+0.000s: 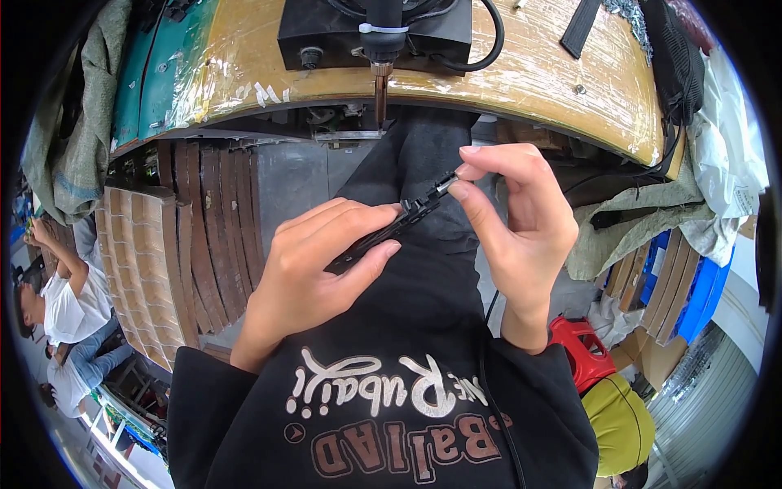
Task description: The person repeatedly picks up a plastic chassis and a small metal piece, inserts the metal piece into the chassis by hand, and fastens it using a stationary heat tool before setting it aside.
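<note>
My left hand grips a long, thin black part and holds it slanted above my lap. My right hand pinches a small silvery piece between thumb and forefinger at the upper end of that black part. Both hands hover over my dark trousers, just below the edge of a wooden workbench. A soldering-iron-like tool with a metal tip hangs down from a black box on the bench, right above my hands.
Stacks of curved brown strips lie to the left. A red stool and blue crates stand to the right, with grey cloth draped over them. Another person in a white shirt sits at far left.
</note>
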The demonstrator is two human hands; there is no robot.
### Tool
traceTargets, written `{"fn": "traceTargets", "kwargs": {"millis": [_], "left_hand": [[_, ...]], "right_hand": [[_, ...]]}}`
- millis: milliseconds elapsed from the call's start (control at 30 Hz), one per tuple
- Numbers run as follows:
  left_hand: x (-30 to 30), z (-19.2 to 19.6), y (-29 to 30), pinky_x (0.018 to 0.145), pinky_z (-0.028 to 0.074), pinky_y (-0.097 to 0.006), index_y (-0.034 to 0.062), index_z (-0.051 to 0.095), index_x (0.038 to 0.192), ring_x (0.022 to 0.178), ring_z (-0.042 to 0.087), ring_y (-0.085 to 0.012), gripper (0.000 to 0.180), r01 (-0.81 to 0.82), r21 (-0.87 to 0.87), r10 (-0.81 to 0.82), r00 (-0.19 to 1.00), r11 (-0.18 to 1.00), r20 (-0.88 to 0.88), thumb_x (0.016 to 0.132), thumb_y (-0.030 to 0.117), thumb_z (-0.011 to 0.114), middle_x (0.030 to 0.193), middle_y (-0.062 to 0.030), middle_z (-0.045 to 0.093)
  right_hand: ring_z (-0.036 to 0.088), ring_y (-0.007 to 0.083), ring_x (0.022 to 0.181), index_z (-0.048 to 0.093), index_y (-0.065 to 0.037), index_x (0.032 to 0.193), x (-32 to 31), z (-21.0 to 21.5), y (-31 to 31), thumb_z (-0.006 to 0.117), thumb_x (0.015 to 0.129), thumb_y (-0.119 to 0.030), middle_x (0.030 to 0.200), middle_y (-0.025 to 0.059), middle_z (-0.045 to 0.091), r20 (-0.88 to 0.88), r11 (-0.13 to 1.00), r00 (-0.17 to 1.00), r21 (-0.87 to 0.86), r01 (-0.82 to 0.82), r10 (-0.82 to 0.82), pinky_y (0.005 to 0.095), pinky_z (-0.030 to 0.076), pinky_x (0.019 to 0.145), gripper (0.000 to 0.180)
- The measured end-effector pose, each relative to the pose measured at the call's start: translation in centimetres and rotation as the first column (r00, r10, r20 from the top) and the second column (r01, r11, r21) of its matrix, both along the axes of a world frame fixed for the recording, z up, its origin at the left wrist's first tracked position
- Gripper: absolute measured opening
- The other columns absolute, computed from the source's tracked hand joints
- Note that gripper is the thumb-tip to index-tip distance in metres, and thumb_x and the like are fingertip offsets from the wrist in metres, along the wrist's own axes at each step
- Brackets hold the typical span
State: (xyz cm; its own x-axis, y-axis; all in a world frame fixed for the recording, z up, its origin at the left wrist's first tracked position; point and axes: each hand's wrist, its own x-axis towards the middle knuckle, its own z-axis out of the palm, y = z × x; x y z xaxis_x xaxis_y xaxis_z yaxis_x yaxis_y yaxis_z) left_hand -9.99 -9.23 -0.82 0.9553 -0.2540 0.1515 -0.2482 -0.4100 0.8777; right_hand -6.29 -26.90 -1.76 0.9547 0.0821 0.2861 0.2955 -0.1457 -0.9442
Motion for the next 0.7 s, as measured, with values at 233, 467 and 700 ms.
{"fn": "traceTargets", "kwargs": {"millis": [233,467,700], "left_hand": [[0.6,-1.6,1.0,0.063,0.044,-0.025,-0.0013,0.056,0.093,0.066,0.055,-0.0188,0.023,0.109,-0.099,-0.121,0.984,0.989,-0.127,0.073,0.007,0.063,0.078,-0.0073,0.059],[2.5,-6.2,0.7,0.05,0.048,-0.02,0.0,0.045,0.11,0.062,0.057,-0.0128,0.034,-0.16,-0.806,-0.722,0.371,0.569,-0.583,0.085,0.023,0.049,0.085,-0.0117,0.057],[1.6,-9.7,0.3,0.058,0.042,-0.016,-0.0047,0.046,0.108,0.066,0.052,-0.0049,0.043,-0.417,-0.876,-0.831,0.376,0.242,-0.409,0.075,0.021,0.057,0.085,-0.0042,0.057]], "right_hand": [[0.057,0.0214,0.078,0.06,0.001,0.083,0.3,0.0,-1.1,0.061,0.068,0.007,0.081,0.0108,0.059,-0.082,0.974,0.987,-0.17,-0.151,0.139,0.0278,0.045,0.069,0.016],[0.057,0.0186,0.081,0.06,0.002,0.083,-0.7,-1.9,-0.7,0.058,0.071,0.007,0.087,0.011,0.059,-0.225,0.976,0.95,0.052,-0.21,0.216,0.0263,0.044,0.073,0.013],[0.056,0.0183,0.086,0.061,0.002,0.084,-0.8,-4.4,-0.1,0.06,0.071,0.005,0.089,0.0115,0.059,-0.24,0.958,0.929,0.129,-0.256,0.281,0.026,0.044,0.075,0.013]]}}
